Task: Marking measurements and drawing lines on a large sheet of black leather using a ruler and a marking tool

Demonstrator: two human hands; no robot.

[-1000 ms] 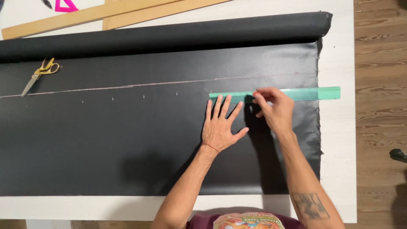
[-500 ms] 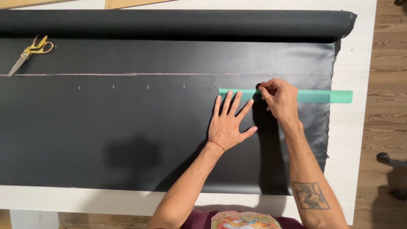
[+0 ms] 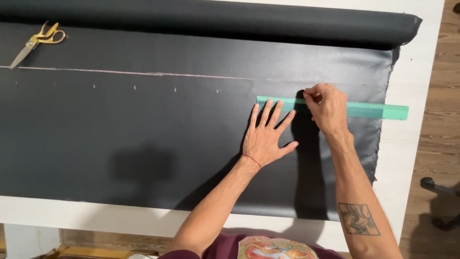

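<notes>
A person's flat left hand (image 3: 266,139) is pinning a green ruler (image 3: 369,110) on black fabric (image 3: 143,144) while the pinched right hand (image 3: 327,106) is marking beside four finished ticks.

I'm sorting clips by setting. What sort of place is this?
Probably a sewing or fabric-cutting workroom. A roll of black fabric is spread over a white table, yellow-handled scissors lie on it, and the left hand steadies a green ruler while the right hand marks.
</notes>
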